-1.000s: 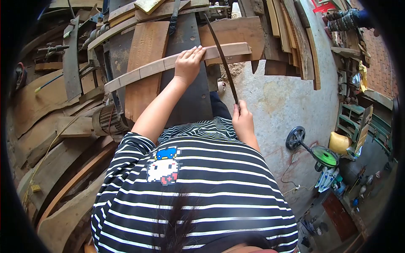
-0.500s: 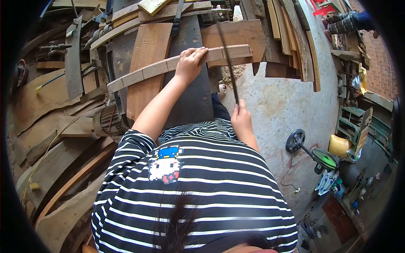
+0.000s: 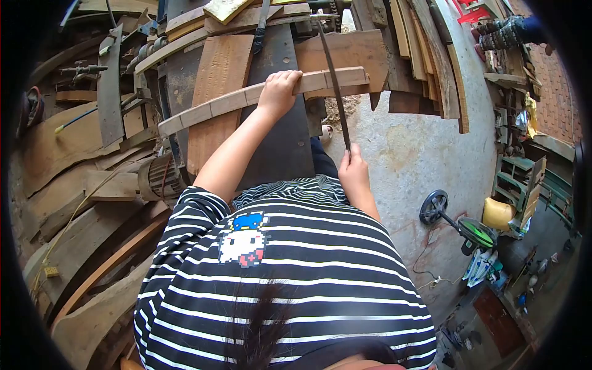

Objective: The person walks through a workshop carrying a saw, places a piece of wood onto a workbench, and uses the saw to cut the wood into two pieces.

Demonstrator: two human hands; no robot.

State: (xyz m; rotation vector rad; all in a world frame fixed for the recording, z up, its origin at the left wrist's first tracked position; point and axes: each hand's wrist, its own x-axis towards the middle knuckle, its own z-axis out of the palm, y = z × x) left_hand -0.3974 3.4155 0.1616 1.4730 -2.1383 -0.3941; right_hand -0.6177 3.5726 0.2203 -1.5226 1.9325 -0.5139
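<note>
A curved, pale wooden piece [image 3: 228, 102] with several dark lines marked across it lies over the boards on the dark metal bench [image 3: 277, 145]. My left hand [image 3: 280, 91] is closed over it, right of its middle, fingers wrapped over the far edge. In my right hand [image 3: 353, 171] is the near end of a long, narrow dark blade [image 3: 341, 111]. It points away from me and crosses the wooden piece near its right end. Whether the blade has teeth cannot be made out, and its grip is hidden in my fist.
A wide brown board [image 3: 219, 68] lies under the curved piece. Boards [image 3: 428, 61] are stacked at the right, and offcuts [image 3: 234, 21] at the far side. A motor [image 3: 161, 177] sits left of the bench. A fan [image 3: 476, 233] stands on the floor at the right. Another person's legs [image 3: 502, 36] show at top right.
The blade, blurred before, shows sharper and its far end has shifted slightly. My left fingers sit a little more bunched on the wood. The curved piece keeps its place on the boards.
</note>
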